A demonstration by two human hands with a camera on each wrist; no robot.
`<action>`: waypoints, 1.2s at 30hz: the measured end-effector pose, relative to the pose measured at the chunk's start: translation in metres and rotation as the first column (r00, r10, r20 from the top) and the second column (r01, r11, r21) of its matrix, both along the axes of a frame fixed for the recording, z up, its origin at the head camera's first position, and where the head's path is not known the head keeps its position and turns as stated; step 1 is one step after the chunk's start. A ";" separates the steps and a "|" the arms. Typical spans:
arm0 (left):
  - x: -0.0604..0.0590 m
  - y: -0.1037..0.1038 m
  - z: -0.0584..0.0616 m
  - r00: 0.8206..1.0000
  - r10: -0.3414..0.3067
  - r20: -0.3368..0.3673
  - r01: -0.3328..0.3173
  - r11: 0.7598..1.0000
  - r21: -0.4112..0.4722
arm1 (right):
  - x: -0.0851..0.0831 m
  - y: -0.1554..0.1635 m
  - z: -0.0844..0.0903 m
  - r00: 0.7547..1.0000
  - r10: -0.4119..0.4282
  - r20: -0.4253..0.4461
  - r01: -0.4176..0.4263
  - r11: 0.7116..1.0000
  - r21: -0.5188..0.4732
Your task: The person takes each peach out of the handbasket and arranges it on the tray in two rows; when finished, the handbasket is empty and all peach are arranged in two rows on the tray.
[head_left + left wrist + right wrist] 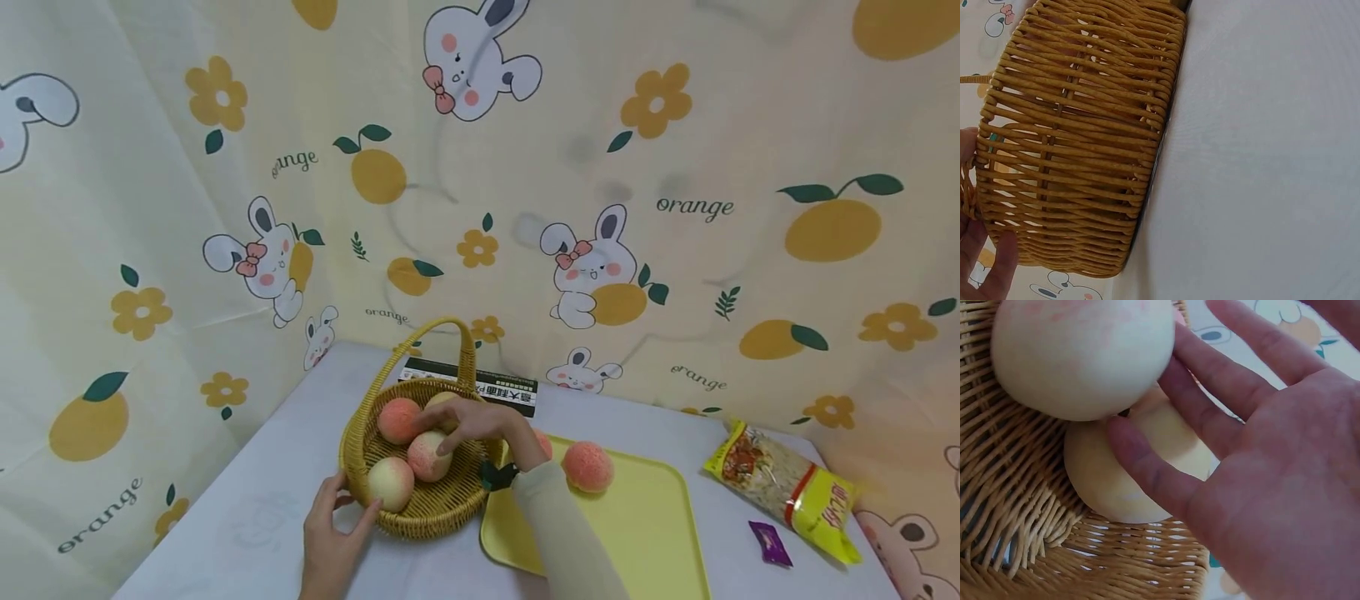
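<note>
Golden wicker, the basket (429, 527) stood at lower centre holding peach-like balls (390, 485); the left hand (333, 532) pinched its rim, while the right hand (482, 420) reached released and loose-fingered among them. Printed "orange" recurred across the cloth backdrop (695, 207), including upper right. Only the right wrist view showed that hand's palm.

"orange" is printed repeatedly in dark script on the patterned backdrop cloth (525, 167), beyond the right hand (476, 421) and left of the left hand (330, 529). Behind the right hand, a black-and-white packet (517, 397) reads 大利面; the yellow bag (821, 500) farther right bears illegible characters.
</note>
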State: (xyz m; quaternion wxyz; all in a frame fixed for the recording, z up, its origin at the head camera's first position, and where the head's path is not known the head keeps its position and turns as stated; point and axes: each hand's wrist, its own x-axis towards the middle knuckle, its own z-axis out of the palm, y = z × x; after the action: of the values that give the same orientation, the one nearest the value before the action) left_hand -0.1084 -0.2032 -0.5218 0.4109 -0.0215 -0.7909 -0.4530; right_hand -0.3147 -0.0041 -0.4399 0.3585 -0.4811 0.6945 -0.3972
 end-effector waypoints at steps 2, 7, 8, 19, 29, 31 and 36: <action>0.000 0.000 0.000 1.000 0.001 -0.003 -0.001 1.000 0.000 | 0.000 0.002 0.002 1.000 0.005 -0.026 -0.005 1.000 0.010; 0.000 0.000 -0.002 1.000 0.010 0.028 -0.010 1.000 0.011 | 0.002 0.003 0.002 0.999 -0.006 -0.044 0.007 1.000 0.021; -0.001 0.000 -0.002 0.999 0.011 0.035 -0.011 1.000 0.013 | 0.002 0.003 0.002 0.999 -0.013 -0.037 0.014 1.000 0.018; 0.001 0.002 -0.001 0.998 0.021 0.051 -0.022 0.999 0.030 | 0.009 -0.005 0.001 0.994 0.001 -0.111 0.006 0.998 0.060; -0.003 0.001 -0.005 1.000 0.024 0.020 -0.025 1.000 0.015 | 0.010 -0.007 -0.001 0.979 0.036 -0.199 -0.001 0.986 0.169; -0.003 0.001 -0.005 0.999 0.026 0.019 -0.026 1.000 0.016 | 0.009 -0.006 -0.003 0.977 0.039 -0.207 0.002 0.980 0.197; -0.002 0.002 -0.003 0.999 0.022 0.028 -0.023 0.999 0.023 | 0.008 -0.003 -0.007 0.985 0.059 -0.160 -0.014 0.963 0.268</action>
State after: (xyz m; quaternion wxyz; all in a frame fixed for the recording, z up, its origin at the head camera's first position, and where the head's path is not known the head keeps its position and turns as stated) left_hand -0.1099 -0.2013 -0.5248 0.4051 -0.0015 -0.7913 -0.4580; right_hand -0.3067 -0.0066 -0.4470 0.3677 -0.4730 0.7600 -0.2520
